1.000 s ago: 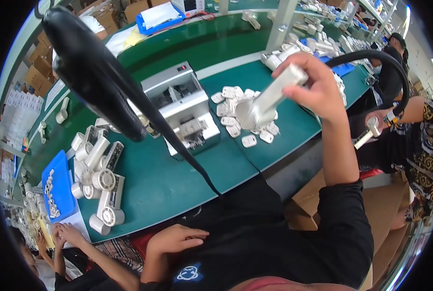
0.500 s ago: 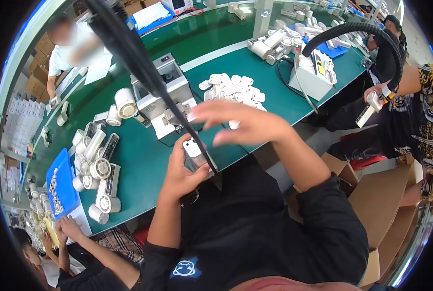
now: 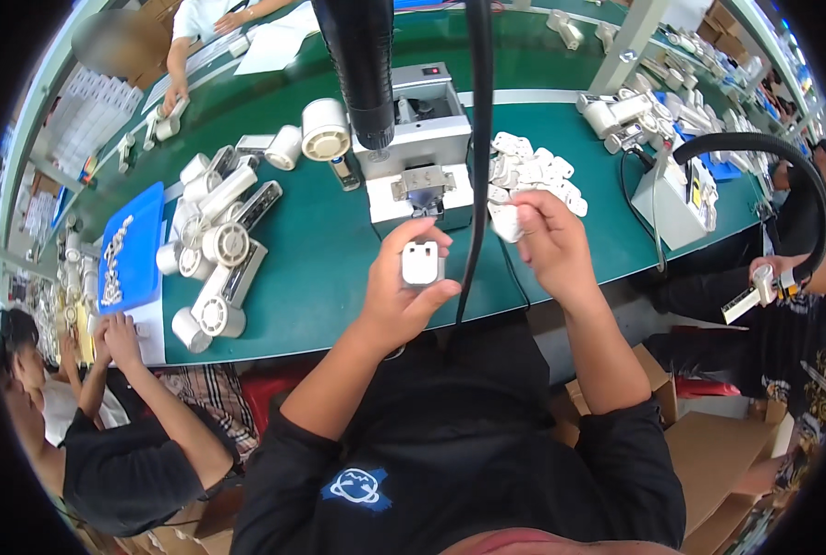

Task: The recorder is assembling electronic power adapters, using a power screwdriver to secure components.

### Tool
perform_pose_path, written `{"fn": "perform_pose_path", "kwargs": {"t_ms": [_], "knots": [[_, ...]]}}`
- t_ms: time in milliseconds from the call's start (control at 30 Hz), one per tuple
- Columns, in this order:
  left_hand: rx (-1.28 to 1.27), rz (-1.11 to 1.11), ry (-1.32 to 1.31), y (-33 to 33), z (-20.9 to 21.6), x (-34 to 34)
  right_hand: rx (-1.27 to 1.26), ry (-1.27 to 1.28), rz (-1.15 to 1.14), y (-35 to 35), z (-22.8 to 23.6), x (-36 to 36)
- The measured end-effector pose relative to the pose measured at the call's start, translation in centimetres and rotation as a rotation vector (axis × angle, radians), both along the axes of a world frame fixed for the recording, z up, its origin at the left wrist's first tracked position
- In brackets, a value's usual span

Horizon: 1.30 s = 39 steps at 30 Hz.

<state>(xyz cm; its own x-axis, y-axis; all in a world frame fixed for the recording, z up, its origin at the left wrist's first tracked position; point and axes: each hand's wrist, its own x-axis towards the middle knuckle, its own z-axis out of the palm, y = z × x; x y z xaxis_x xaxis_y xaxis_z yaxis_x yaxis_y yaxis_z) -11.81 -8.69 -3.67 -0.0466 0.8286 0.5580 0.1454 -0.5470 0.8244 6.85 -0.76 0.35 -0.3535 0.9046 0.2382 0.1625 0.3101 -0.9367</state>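
My left hand (image 3: 396, 294) is wrapped round a white plastic part (image 3: 421, 265), whose rounded-square end faces up and shows two dark notches. Just to the right, my right hand (image 3: 556, 248) pinches a small white plastic cover (image 3: 505, 223) between thumb and fingers, near the table edge. Behind it lies a pile of similar white covers (image 3: 535, 173). A grey and white bench machine (image 3: 417, 148) with a metal fixture stands beyond my left hand, not touched by either hand.
A dark upright tool (image 3: 355, 79) and black cable (image 3: 477, 139) cross the view before the machine. White handheld fans (image 3: 225, 243) lie at left, beside a blue tray (image 3: 140, 240). A white box (image 3: 676, 213) with a bent black hose (image 3: 764, 143) stands right. Co-workers sit at both sides.
My right hand has come down beside the pile and now pinches a white cover. My left hand still holds the white part, now with its notched end more plainly in view. The view has turned.
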Motion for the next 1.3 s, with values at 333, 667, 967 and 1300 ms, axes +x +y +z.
{"fn": "perform_pose_path", "kwargs": {"t_ms": [333, 667, 967, 1300], "knots": [[-0.031, -0.107, -0.139, -0.6, -0.3, -0.9, 0.38, -0.17, 0.783, 0.2, 5.5, -6.0], [-0.039, -0.127, -0.129, -1.4, 0.3, -1.4, 0.536, 0.543, 0.122, 3.4, 7.7, -11.8], [0.08, 0.2, 0.053, -2.0, 0.0, -4.4, 0.004, 0.546, 0.296, 3.0, 7.8, -12.5], [0.031, 0.063, -0.121, -1.5, -1.7, -2.9, -0.025, 0.441, 0.294, 2.6, 4.6, -11.0]]}}
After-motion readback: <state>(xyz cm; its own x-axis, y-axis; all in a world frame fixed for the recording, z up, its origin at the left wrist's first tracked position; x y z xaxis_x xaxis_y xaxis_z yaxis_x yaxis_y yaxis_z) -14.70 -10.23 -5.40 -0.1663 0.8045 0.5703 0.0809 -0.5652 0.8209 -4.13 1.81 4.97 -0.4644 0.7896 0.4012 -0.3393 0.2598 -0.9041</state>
